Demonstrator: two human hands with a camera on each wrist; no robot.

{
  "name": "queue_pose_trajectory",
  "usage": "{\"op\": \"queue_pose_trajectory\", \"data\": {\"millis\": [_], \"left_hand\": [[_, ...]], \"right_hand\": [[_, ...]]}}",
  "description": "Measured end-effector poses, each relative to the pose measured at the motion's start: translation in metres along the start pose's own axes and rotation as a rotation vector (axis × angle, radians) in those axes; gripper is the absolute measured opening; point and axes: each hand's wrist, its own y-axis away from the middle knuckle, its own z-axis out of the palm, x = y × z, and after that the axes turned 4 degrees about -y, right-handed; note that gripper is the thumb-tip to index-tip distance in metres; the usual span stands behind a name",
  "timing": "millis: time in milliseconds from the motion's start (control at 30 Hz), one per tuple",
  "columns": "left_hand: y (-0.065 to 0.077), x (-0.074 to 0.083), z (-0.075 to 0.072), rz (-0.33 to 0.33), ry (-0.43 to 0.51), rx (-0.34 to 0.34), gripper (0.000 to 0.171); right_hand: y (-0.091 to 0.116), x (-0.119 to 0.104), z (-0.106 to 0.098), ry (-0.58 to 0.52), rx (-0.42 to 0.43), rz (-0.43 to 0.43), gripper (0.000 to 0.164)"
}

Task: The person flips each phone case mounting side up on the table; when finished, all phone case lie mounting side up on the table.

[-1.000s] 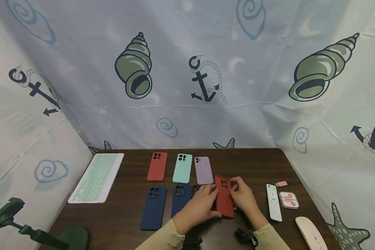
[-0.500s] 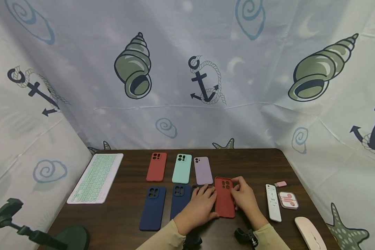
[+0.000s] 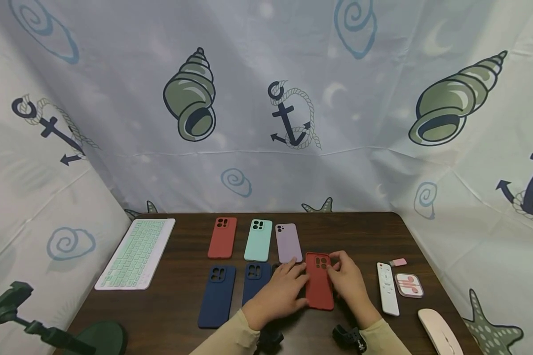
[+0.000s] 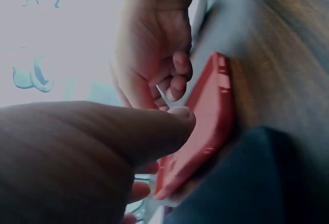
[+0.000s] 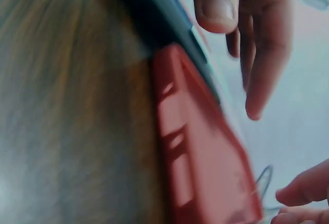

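Observation:
A red phone case (image 3: 319, 286) lies on the dark wooden table (image 3: 346, 231), its raised rim and hollow inside facing up. My left hand (image 3: 277, 296) is at its left side, fingers relaxed over a dark case that is mostly hidden. At the red case's upper right is my right hand (image 3: 348, 278), its fingers loosely bent. The right wrist view shows a gap between the right fingertips (image 5: 298, 185) and the red case (image 5: 205, 147). In the left wrist view the left thumb (image 4: 169, 126) overlaps the case (image 4: 211, 116); contact is unclear.
Back row: red (image 3: 222, 239), mint (image 3: 258, 241) and lilac phone cases (image 3: 288, 244). Two blue cases (image 3: 216, 298) (image 3: 256, 281) lie in front. A keyboard (image 3: 135, 254) and green stand (image 3: 95, 340) are left; a remote (image 3: 388, 288), earphone box (image 3: 409, 285), pink USB stick (image 3: 398, 262) and mouse (image 3: 441, 333) are right.
The red case has been straightened and laid down flatter, its top shifting slightly toward me. The left fingers have come off its left edge and spread; the right hand has barely moved.

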Motion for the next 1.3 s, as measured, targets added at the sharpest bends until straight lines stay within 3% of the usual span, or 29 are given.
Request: {"op": "queue_pose_trajectory", "data": {"millis": [167,433,567,933,1300], "left_hand": [[0.001,-0.008,-0.014,0.016,0.028,0.024,0.066],[0.016,-0.031,-0.032,-0.131,0.042,-0.079,0.082],[0.02,-0.04,-0.034,-0.157,0.056,-0.104,0.088],[0.018,-0.039,-0.032,-0.21,-0.036,-0.201,0.097],[0.015,-0.033,-0.029,-0.182,-0.133,-0.204,0.094]], "right_hand": [[0.003,-0.023,0.0,0.031,-0.011,-0.063,0.024],[0.005,-0.057,0.025,0.081,-0.279,-0.126,0.023],[0.008,-0.063,0.036,0.083,-0.342,-0.131,0.03],[0.005,-0.06,0.047,0.249,-0.311,-0.137,0.033],[0.01,-0.061,0.05,0.247,-0.308,-0.127,0.036]]}}
